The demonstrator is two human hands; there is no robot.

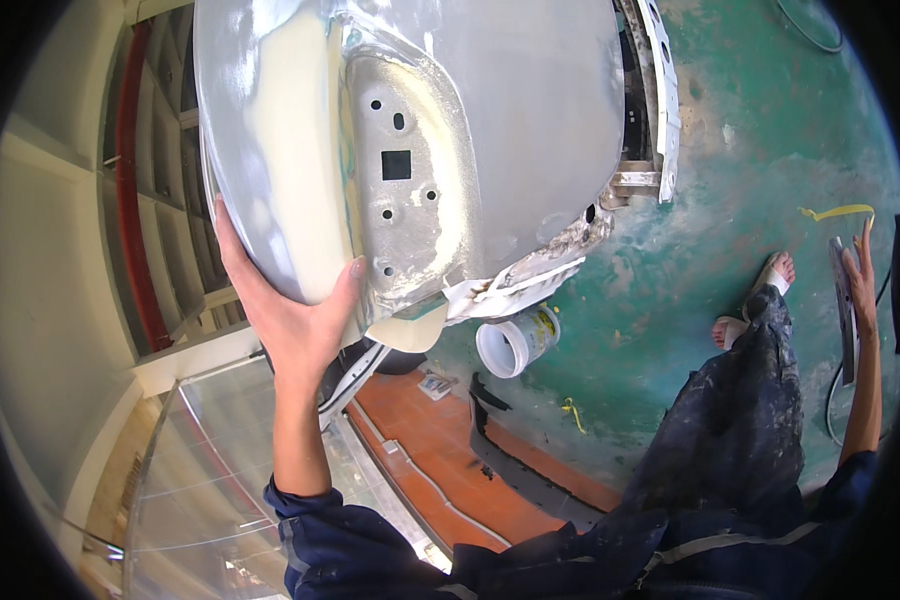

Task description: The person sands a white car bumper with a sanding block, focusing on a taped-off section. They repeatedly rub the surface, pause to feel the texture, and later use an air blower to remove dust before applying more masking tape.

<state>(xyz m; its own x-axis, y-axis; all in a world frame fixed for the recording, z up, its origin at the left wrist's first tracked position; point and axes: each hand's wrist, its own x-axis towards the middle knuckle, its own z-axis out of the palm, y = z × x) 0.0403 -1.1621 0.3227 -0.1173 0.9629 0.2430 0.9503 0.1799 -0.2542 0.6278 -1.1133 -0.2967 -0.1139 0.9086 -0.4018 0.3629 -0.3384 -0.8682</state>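
Two hands were in view, well apart. The left hand [305,322] lay spread on the panel [550,130], grasping nothing fully: its fingers followed the outer edge while the thumb reached over the cream coat [295,150], a spread that seemed to suit the panel's curve. The right hand [863,290] held a long bar [844,320] between thumb and fingers, out to the side, apparently clear of the panel.

The panel stretched ahead of the left hand, smooth and dull grey, swelling gently. Its coat looked matt and evenly rubbed; right of the thumb, a rounded recess [410,230] was rougher and speckled, pierced by round holes and one square opening. The lower edge was ragged and whitish. The bar was narrow, straight and dark.

Between the hands, a white bucket [542,328] lay tipped on its side on the scuffed green floor [730,140]. A yellow strip [838,212] curled near the right fingertips; whether they touched was unclear.
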